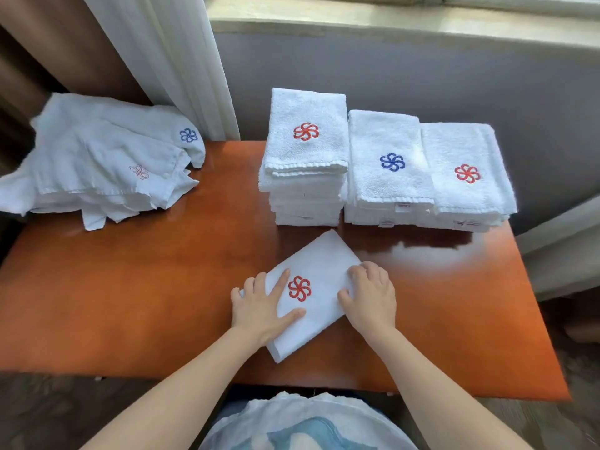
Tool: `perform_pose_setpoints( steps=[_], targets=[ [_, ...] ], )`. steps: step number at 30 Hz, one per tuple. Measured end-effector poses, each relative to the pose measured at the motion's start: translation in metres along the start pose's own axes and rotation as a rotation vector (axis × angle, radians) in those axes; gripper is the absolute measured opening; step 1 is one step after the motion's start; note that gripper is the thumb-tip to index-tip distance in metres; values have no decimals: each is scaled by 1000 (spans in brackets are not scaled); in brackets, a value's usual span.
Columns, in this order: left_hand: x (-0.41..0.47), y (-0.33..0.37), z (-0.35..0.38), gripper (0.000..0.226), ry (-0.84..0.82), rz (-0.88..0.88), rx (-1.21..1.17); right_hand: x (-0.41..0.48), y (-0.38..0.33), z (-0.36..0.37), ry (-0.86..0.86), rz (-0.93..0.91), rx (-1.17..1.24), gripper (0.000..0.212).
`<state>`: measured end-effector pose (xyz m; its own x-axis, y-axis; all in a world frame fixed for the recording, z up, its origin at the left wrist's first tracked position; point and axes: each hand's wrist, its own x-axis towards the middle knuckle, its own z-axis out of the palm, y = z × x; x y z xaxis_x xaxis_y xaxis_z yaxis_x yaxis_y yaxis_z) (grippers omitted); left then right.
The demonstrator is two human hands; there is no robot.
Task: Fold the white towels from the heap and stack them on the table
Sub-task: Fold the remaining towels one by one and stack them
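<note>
A folded white towel (319, 271) with a red pinwheel emblem lies tilted near the front of the orange-brown table (146, 287). My left hand (259, 311) rests flat on its left side, fingers straight and spread. My right hand (371, 295) sits on its right edge with fingers curled over that edge. At the back stand three stacks of folded towels: a tall one (305, 157) with a red emblem, a lower one (389, 167) with a blue emblem, and one (467, 173) with a red emblem. A loose heap of unfolded white towels (97, 157) lies at the table's back left.
A white curtain (168, 60) hangs behind the heap, with a brown wall panel to its left. A grey wall and a window sill (389, 21) run behind the stacks. Bare tabletop shows at the left front and right front.
</note>
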<state>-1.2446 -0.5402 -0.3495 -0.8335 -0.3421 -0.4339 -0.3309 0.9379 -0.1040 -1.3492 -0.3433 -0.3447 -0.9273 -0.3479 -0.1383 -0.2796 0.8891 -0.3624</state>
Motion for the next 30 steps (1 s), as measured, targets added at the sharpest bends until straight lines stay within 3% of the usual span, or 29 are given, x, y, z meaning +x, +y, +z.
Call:
perform_pose_setpoints(
  steps=[4,10,14,19,22,24,27,30],
  targets=[
    [-20,11,13,68,97,-7,-88,-5,12,-6,-76,137,126,48],
    [-47,27,17,51,174,12,-348,-12,21,-7,-147,411,614,67],
    [-51,33,15,41,126,6,-518,-20,19,-5,-158,504,806,53],
    [-39,40,12,33,171,-6,-651,-30,21,-2,-168,586,869,28],
    [-30,43,6,40,46,-13,-757,-32,24,-4,-196,612,892,25],
    [-25,43,4,56,-35,-4,-799,-34,26,-5,-235,596,920,25],
    [-23,42,4,86,-129,-15,-870,-46,32,-3,-298,495,979,27],
    [-23,42,5,93,-185,-26,-1033,-59,37,-2,-301,424,1055,35]
  ],
)
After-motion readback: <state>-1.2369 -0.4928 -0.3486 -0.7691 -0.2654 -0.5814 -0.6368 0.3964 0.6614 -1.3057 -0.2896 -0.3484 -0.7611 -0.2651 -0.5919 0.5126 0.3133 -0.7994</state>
